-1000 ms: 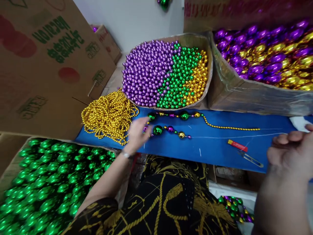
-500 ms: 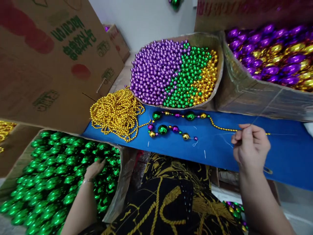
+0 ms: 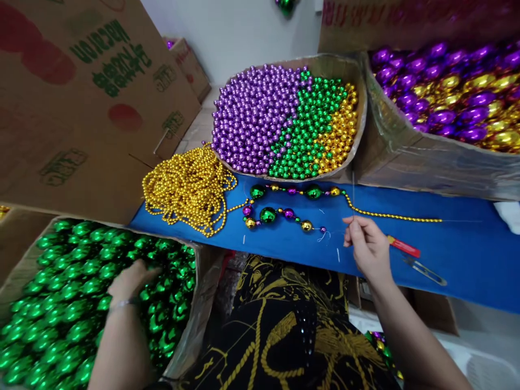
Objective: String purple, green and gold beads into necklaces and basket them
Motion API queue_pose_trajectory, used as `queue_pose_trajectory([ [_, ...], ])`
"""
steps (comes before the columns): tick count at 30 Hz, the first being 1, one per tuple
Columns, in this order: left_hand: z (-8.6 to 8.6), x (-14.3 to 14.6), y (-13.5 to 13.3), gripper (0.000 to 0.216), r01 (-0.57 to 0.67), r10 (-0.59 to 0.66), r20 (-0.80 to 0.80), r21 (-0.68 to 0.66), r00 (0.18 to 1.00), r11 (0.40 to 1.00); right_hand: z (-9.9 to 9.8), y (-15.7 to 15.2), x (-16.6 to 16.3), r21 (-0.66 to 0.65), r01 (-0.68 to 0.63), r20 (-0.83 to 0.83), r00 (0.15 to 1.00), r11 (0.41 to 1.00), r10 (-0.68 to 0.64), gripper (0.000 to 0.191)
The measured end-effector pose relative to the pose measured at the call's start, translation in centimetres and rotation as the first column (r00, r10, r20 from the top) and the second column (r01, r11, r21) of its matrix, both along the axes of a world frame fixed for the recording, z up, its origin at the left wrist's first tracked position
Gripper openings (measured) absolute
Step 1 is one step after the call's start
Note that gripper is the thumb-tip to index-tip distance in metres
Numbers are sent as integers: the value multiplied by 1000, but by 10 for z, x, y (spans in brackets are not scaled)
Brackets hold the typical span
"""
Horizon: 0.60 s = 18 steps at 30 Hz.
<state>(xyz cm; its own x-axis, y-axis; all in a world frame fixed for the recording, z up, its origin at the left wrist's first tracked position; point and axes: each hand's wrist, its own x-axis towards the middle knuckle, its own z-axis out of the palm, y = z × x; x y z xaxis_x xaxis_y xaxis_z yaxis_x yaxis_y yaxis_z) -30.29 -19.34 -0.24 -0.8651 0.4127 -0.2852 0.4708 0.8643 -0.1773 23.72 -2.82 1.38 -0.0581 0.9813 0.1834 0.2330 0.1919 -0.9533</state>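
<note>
My left hand (image 3: 132, 281) reaches into a carton of large shiny green beads (image 3: 81, 281); its fingertips are lost among them, so its grip cannot be made out. Above the blue tabletop (image 3: 467, 260), my right hand (image 3: 368, 244) pinches a thin, long needle (image 3: 353, 195) that points upward. Left of that hand lies a curved string of green, purple and gold beads (image 3: 268, 215), one end finishing in a small purple bead (image 3: 323, 229) with loose thread. Its other end runs into a thin gold bead chain (image 3: 394, 217) behind my right hand.
A heap of gold bead chain (image 3: 189, 187) lies at the table's left. Behind stands a carton of small purple, green and gold beads (image 3: 260, 119), with larger purple and gold beads (image 3: 447, 97) boxed at right. Thread snips (image 3: 424, 270) with a red-and-yellow part lie right of my right hand.
My right hand has moved left along the table with the needle, which now stands more upright, uncovering the snips. My left hand has shifted left within the green beads.
</note>
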Motion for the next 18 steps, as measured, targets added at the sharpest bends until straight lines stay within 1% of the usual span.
queue_pose_trajectory([
  [1,18,7,5,41,-21,20,-41,-1,999,1000,-1,-2,-3,3,-36,53,998,999,36,21],
  [2,36,17,12,45,-22,29,-80,88,996,996,-3,-4,-6,13,-75,110,991,997,73,21],
  [3,53,30,21,49,0,24,-93,247,995,969,-4,-6,-10,31,-117,170,979,993,110,20],
  [4,66,44,32,53,56,-40,-44,467,998,883,-6,-7,-15,59,-161,229,963,985,144,19],
  [5,75,61,46,57,54,-149,78,691,986,721,-8,-8,-21,98,-206,282,944,974,171,18],
  [6,80,78,60,61,-42,-299,231,850,926,525,-9,-10,-27,145,-248,326,926,958,190,17],
  [7,81,95,76,64,-201,-452,369,904,812,378,-9,-11,-33,194,-285,361,910,939,202,17],
  [8,78,112,91,65,-361,-579,482,876,657,319,-10,-13,-39,241,-317,385,899,917,209,16],
  [9,73,130,106,66,-483,-668,558,814,493,323,-9,-15,-44,282,-340,402,891,897,211,15],
  [10,67,146,119,67,-567,-727,595,748,343,345,-9,-17,-48,316,-355,414,886,880,209,15],
  [11,60,162,130,67,-625,-761,614,683,210,378,-8,-19,-50,339,-360,423,883,869,201,14],
  [12,54,177,140,67,-665,-773,626,620,98,417,-7,-20,-51,356,-362,432,881,862,191,14],
  [13,49,190,148,66,-695,-775,631,562,9,449,-7,-21,-51,368,-359,442,879,858,178,14],
  [15,42,212,160,60,-740,-759,640,452,-120,498,-7,-22,-48,383,-339,461,876,859,140,14],
  [16,40,221,165,57,-756,-747,644,405,-163,514,-8,-23,-45,389,-326,471,874,862,119,14],
  [18,38,234,172,51,-776,-724,655,334,-218,536,-9,-24,-40,396,-302,489,868,867,78,13],
])
